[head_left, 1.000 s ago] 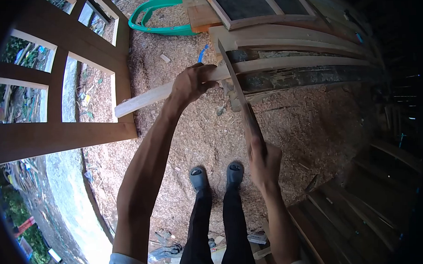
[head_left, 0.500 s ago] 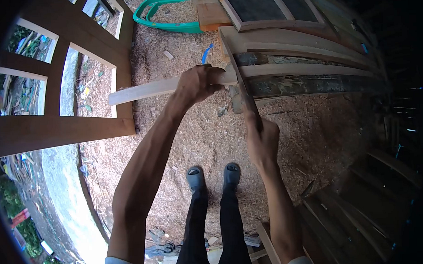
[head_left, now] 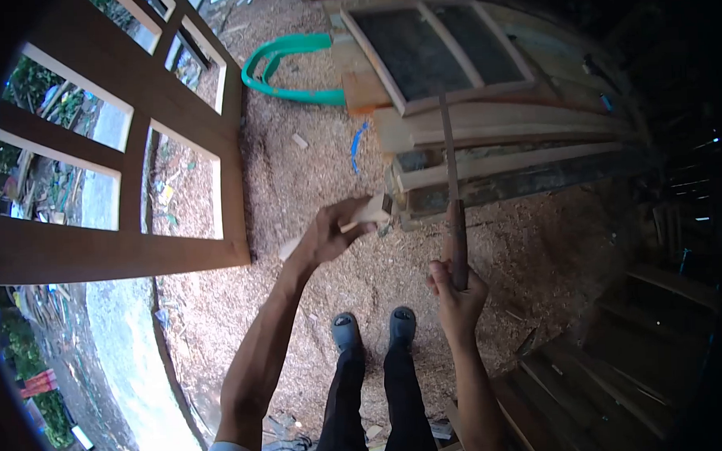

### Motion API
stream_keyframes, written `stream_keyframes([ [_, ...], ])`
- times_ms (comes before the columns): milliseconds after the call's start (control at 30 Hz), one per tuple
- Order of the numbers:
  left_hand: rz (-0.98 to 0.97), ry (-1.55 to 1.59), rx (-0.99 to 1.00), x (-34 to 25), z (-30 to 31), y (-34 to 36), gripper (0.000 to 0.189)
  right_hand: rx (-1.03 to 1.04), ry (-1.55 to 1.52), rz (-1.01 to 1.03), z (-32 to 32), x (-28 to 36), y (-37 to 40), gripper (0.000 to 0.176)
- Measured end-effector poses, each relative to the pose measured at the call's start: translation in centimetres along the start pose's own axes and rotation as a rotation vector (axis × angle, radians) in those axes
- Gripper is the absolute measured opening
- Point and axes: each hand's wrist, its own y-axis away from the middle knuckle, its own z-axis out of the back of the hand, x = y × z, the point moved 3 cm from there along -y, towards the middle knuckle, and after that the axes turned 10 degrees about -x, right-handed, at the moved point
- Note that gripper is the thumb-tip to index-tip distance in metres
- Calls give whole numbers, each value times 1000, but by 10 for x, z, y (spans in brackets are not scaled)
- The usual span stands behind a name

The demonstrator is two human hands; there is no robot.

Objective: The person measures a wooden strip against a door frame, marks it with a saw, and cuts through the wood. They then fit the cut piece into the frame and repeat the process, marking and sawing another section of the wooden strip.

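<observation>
My left hand (head_left: 333,233) is closed on a short wood strip (head_left: 372,212), whose squared end sticks out to the right, with its far end showing left of my wrist. My right hand (head_left: 460,295) grips the handle of a handsaw (head_left: 452,171); the blade points away from me, over the stacked boards. A long wood strip (head_left: 486,168) lies on a dark, worn beam (head_left: 526,180), and its left end is apart from the piece in my left hand.
A wooden frame with openings (head_left: 137,185) stands at the left. Behind the boards are a green plastic object (head_left: 293,94) and a framed dark panel (head_left: 418,52). Shavings (head_left: 296,180) and a blue strip (head_left: 356,148) lie on the ground. Timber (head_left: 589,376) is stacked lower right.
The strip now shows as two separate pieces. My left hand has moved down with the shorter one, and the saw has come off the wood and tilted upright. The view has shifted.
</observation>
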Motion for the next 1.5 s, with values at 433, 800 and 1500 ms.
stream_keyframes([
  [433, 120, 392, 412, -223, 41, 72, 53, 244, -92, 168, 13, 211, 39, 34],
  [800, 174, -299, 443, -160, 58, 129, 54, -12, 114, 187, 77, 176, 36, 26],
  [1500, 423, 719, -861, -108, -66, 29, 40, 0, 616, 194, 183, 124, -219, 24],
])
